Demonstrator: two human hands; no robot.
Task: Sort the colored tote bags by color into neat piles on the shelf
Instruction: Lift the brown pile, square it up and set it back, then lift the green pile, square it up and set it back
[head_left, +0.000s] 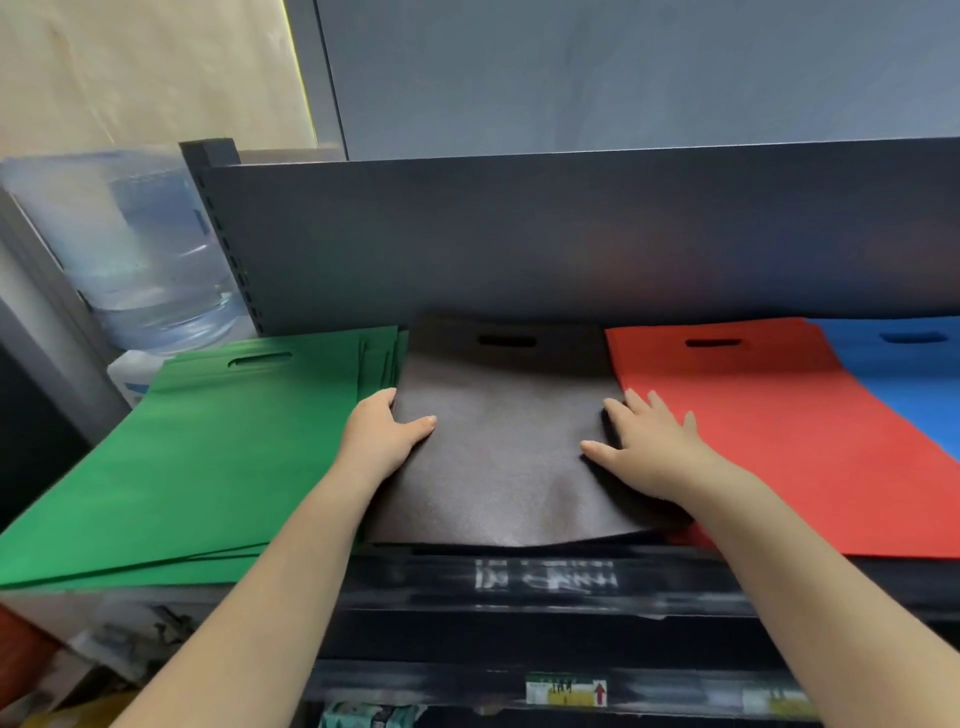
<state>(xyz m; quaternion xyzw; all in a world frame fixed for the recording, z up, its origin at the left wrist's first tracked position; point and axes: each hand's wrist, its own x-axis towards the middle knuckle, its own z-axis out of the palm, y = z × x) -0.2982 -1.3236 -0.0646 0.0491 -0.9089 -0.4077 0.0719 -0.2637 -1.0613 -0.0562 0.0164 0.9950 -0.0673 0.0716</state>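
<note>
Four flat piles of tote bags lie side by side on the shelf (519, 577): green (208, 457) at the left, dark brown (504, 441) in the middle, red (769, 431) to its right, blue (904, 384) at the far right. My left hand (387, 431) sits at the brown pile's left edge, thumb on top and fingers down over the side. My right hand (644, 441) lies at the pile's right edge, thumb on the brown fabric and fingers spread flat towards the red pile.
A dark metal back panel (571, 234) rises behind the piles. A clear water jug (150, 260) stands to the left beyond the shelf post. The shelf's front lip carries labels, and a lower shelf with clutter shows below.
</note>
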